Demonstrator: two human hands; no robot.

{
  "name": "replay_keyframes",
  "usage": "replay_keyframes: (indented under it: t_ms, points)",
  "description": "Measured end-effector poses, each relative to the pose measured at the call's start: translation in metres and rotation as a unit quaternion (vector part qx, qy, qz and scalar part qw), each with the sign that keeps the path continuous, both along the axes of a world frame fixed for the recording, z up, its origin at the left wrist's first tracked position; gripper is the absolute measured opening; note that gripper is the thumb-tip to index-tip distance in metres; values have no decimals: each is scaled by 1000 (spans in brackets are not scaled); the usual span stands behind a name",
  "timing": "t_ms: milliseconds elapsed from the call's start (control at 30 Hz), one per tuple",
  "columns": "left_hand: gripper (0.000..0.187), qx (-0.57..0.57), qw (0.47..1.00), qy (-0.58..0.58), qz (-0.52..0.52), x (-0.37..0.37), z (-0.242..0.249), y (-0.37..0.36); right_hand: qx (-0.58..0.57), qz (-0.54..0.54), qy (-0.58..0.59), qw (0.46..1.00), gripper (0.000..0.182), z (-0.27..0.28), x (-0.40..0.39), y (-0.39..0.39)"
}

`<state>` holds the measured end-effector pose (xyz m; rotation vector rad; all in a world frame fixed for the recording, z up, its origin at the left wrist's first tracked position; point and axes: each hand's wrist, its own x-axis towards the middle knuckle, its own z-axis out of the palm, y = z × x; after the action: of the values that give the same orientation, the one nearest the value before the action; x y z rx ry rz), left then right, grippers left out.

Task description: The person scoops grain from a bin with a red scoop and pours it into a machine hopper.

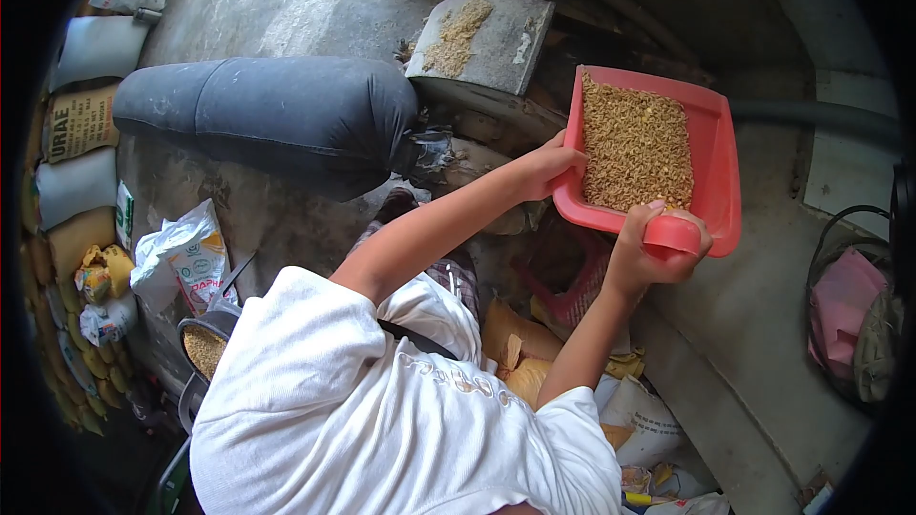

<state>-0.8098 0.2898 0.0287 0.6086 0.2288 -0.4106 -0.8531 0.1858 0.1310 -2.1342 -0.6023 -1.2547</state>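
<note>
A red plastic dustpan full of husked-looking grain is held out in front of me, its open side toward the upper left. My right hand is closed around its short red handle. On the near left corner, my left hand grips the rim, fingers partly hidden beneath the pan. The grain lies heaped against the left side, and red plastic shows bare along the right. Below the pan stands a dark red plastic item, partly covered by my arms.
A tall stuffed grey sack lies at the left. Beyond it, a concrete block carries spilled grain. Stacked bags line the far left, near a bucket of grain. At right sits a dark basket with pink cloth.
</note>
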Motion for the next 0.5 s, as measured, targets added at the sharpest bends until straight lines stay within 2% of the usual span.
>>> replay_keyframes:
  t_ms: [500]
  points:
    - [66, 8, 1000, -15, -18, 2, 0, 3, 11, -17, 18, 1000, 25, 3, 1, 6]
